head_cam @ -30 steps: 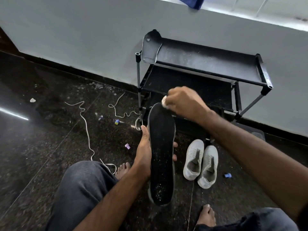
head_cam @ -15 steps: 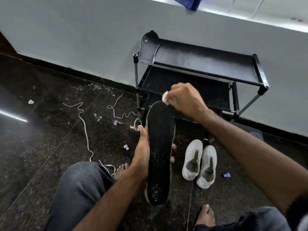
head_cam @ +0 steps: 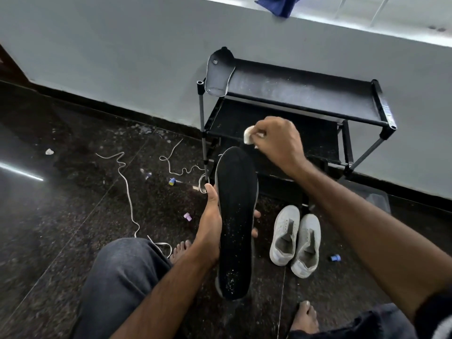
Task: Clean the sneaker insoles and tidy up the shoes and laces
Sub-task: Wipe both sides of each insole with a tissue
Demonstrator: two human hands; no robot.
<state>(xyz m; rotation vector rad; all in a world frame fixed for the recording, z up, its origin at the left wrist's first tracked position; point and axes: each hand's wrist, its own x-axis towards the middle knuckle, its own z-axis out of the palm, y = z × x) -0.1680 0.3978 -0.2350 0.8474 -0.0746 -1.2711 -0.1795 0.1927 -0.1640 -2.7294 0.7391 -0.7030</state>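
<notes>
My left hand (head_cam: 211, 226) grips a black insole (head_cam: 236, 216) by its middle and holds it upright, toe end away from me; white specks dot its lower half. Just above the toe end, my right hand (head_cam: 278, 140) pinches a small white wad (head_cam: 249, 137) that sits a little off the insole. A second insole (head_cam: 218, 74) leans on the left end of the black shoe rack (head_cam: 305, 94). Two white sneakers (head_cam: 294, 241) without laces stand side by side on the floor, right of the held insole. White laces (head_cam: 127, 182) trail over the dark floor at left.
Small coloured caps (head_cam: 172, 181) lie scattered on the speckled floor, one blue one (head_cam: 334, 258) right of the sneakers. My knees and bare feet (head_cam: 304, 319) frame the bottom of the view. A grey wall runs behind the rack.
My right hand with the white wad has lifted off the insole's toe end and moved up and to the right. The left hand keeps the insole in about the same place.
</notes>
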